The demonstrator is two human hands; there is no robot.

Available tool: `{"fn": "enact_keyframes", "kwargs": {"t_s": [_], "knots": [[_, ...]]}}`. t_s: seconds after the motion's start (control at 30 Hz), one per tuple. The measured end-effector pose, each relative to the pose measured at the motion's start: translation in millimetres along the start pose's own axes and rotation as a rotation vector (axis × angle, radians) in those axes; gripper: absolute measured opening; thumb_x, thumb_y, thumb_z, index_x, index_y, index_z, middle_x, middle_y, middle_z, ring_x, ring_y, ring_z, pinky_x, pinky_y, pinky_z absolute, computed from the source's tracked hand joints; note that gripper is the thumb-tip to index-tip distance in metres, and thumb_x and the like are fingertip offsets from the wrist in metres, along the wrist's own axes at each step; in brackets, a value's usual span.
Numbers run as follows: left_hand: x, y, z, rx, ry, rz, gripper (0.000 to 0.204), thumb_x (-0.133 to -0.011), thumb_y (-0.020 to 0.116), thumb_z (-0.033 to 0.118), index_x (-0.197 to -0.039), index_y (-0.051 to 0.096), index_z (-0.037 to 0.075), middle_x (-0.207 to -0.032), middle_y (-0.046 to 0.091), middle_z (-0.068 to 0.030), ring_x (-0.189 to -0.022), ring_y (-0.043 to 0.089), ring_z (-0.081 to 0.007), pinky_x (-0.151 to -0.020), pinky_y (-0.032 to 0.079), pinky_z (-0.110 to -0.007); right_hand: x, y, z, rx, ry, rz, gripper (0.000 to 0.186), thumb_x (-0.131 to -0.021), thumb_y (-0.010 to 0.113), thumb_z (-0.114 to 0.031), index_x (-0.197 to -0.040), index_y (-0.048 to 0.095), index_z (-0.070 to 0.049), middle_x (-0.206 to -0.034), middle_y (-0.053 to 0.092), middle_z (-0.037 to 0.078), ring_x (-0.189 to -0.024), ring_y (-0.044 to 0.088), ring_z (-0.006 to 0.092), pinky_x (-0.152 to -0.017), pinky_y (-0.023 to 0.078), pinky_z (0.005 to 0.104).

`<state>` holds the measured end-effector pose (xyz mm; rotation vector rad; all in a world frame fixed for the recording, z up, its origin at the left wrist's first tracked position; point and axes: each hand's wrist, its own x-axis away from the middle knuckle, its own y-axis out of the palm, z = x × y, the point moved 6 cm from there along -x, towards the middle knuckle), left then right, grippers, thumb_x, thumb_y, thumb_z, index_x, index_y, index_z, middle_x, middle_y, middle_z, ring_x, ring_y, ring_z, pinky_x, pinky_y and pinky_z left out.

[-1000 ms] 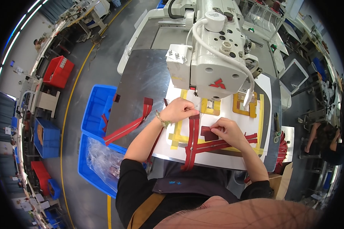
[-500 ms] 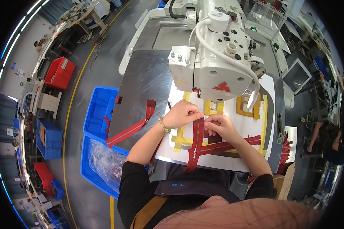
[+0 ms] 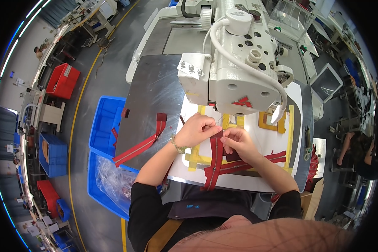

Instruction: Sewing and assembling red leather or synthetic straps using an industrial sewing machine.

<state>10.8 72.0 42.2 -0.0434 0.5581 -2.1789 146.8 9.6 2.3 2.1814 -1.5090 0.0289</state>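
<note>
A red zipper [image 3: 216, 161] with metal teeth hangs down from between my hands, over the near edge of the white board [image 3: 185, 171]. My left hand [image 3: 197, 129] pinches its upper end at a dark red tab. The fingers of my right hand [image 3: 239, 144] are closed on the right edge of that same end. Behind the held zipper, a second red zipper [image 3: 269, 159] lies slantwise across the board. A dark red patch, partly hidden, shows under my right hand. To the left, another red zipper [image 3: 140, 150] with a dark red end tab rests on the dark metal plate [image 3: 151, 92].
A white sewing machine head [image 3: 239, 77] stands just beyond my hands. Yellow tape and a yellow frame [image 3: 262, 122] mark the board. Blue bins [image 3: 97, 126] sit at the left, one holding clear plastic. Red zippers [image 3: 311, 172] hang at the right, near a cardboard box [image 3: 316, 199].
The view has shifted slightly. My right fingertips have moved a little down along the zipper's edge; both hands stay at its upper end.
</note>
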Motion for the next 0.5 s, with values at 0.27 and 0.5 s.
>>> {"fn": "enact_keyframes", "kwargs": {"t_s": [0.27, 0.5], "knots": [[1.2, -2.5, 9.8, -0.043, 0.065, 0.051, 0.038, -0.084, 0.067, 0.018, -0.057, 0.044, 0.003, -0.047, 0.039, -0.0081, -0.041, 0.035, -0.0203, -0.044, 0.027, -0.033, 2.4, 5.9, -0.3, -0.064, -0.008, 0.012, 0.007, -0.090, 0.059, -0.011, -0.087, 0.056, -0.005, -0.063, 0.056, -0.001, -0.053, 0.052, 0.0048, -0.049, 0.038, 0.0195], [2.1, -2.1, 10.6, -0.092, 0.067, 0.026, 0.038, -0.083, 0.068, 0.020, -0.057, 0.045, 0.003, -0.048, 0.043, -0.0078, -0.044, 0.040, -0.0219, -0.052, 0.032, -0.036, 3.6, 6.3, -0.1, -0.093, -0.005, 0.031, 0.008, -0.090, 0.058, -0.012, -0.087, 0.055, -0.005, -0.063, 0.057, -0.001, -0.052, 0.054, 0.0056, -0.048, 0.038, 0.0193]]}}
